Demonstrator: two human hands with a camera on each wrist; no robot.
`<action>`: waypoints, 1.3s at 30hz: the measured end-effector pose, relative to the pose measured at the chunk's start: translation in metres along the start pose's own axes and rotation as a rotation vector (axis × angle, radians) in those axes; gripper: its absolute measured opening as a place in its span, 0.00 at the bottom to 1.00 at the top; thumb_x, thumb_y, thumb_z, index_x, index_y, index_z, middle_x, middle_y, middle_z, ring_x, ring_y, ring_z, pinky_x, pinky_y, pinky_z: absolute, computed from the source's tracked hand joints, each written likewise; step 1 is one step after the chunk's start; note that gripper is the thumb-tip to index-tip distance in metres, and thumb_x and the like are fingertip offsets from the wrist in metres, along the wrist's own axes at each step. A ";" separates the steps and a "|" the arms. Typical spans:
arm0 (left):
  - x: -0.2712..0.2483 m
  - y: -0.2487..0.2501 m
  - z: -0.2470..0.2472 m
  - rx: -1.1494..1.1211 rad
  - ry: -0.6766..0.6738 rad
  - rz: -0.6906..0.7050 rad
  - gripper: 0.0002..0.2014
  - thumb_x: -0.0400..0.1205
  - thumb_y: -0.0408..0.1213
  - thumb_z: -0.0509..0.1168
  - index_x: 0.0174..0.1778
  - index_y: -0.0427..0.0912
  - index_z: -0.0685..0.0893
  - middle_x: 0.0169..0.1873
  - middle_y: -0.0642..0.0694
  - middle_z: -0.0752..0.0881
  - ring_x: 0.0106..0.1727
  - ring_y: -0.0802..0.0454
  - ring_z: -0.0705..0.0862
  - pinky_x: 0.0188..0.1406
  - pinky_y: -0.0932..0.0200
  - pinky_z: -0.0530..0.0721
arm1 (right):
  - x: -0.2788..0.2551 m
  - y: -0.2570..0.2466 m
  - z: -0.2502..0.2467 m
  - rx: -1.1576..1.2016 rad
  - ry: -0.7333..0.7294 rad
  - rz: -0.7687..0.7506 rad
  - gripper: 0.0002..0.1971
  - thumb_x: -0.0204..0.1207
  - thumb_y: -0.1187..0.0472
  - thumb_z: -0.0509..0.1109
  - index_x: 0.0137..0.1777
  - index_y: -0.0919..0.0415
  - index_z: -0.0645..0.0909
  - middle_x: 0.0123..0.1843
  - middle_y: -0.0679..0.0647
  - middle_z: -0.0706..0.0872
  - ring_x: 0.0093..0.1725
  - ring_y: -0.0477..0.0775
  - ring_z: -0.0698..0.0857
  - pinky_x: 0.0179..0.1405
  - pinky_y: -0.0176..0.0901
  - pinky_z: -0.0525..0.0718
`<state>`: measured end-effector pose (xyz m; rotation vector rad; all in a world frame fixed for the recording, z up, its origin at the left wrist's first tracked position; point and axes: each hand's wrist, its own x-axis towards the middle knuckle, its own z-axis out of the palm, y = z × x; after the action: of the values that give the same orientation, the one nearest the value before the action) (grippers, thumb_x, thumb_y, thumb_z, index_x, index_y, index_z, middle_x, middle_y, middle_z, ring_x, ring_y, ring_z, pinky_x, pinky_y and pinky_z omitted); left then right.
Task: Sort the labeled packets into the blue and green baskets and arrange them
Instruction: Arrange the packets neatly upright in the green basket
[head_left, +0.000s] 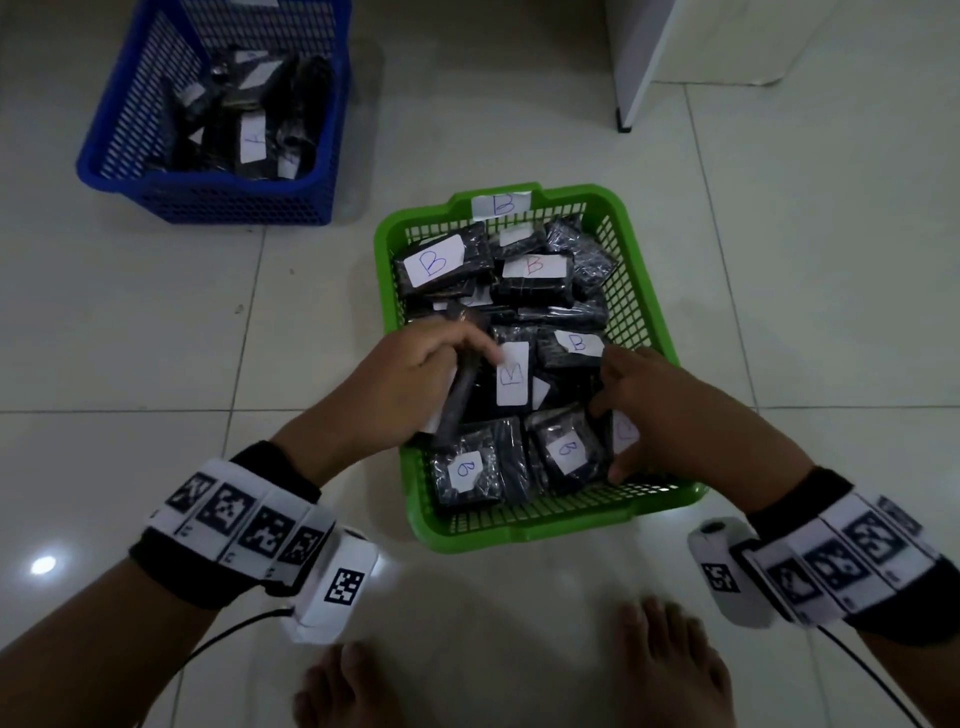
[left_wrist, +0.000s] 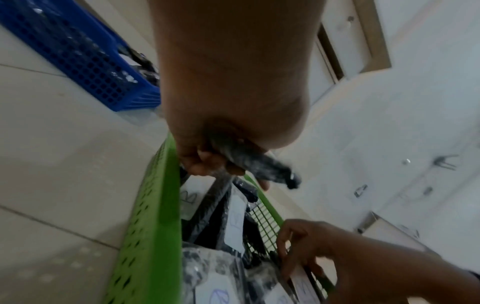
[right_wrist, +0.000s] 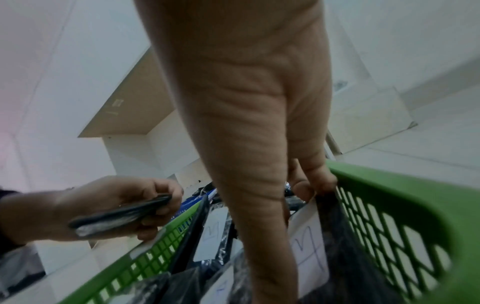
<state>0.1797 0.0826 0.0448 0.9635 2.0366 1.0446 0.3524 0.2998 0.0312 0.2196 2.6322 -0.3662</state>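
Observation:
The green basket (head_left: 519, 527), tagged B on its far rim, holds several dark packets with white B labels (head_left: 434, 262). My left hand (head_left: 457, 358) hovers over the basket's left side and grips a thin dark packet (head_left: 457, 400) edge-up; the left wrist view shows the same packet (left_wrist: 259, 166) in its curled fingers. My right hand (head_left: 608, 436) is inside the basket at the near right, pinching a labelled packet (right_wrist: 309, 257) that stands against the right wall (right_wrist: 415, 216). The blue basket (head_left: 208, 205) sits at the far left with more packets inside.
Pale floor tiles surround both baskets. A white cabinet (head_left: 675, 52) stands at the far right. My bare feet (head_left: 670, 670) are just in front of the green basket. Cables trail from both wrist cameras.

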 end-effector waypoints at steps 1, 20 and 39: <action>-0.001 0.006 0.004 0.084 -0.046 0.002 0.19 0.89 0.35 0.55 0.53 0.58 0.90 0.51 0.59 0.84 0.49 0.55 0.84 0.51 0.53 0.82 | 0.000 0.001 0.000 -0.011 0.015 -0.014 0.34 0.46 0.43 0.88 0.56 0.47 0.87 0.55 0.44 0.68 0.54 0.47 0.67 0.52 0.45 0.80; 0.017 0.026 0.083 0.857 -0.176 0.074 0.35 0.72 0.79 0.59 0.60 0.55 0.81 0.53 0.55 0.81 0.54 0.53 0.81 0.42 0.54 0.74 | 0.000 0.025 0.006 0.128 0.054 -0.107 0.43 0.53 0.60 0.88 0.72 0.54 0.79 0.68 0.51 0.80 0.68 0.54 0.75 0.60 0.41 0.73; 0.029 0.006 0.010 -0.535 0.543 -0.155 0.13 0.89 0.37 0.63 0.67 0.56 0.84 0.55 0.48 0.88 0.54 0.52 0.88 0.62 0.41 0.88 | 0.069 0.019 -0.029 0.173 0.183 -0.200 0.23 0.65 0.61 0.82 0.61 0.61 0.85 0.58 0.54 0.86 0.59 0.55 0.83 0.58 0.45 0.81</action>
<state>0.1749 0.1128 0.0392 0.2531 2.0134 1.7799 0.2836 0.3326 0.0189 0.0464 2.8123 -0.6719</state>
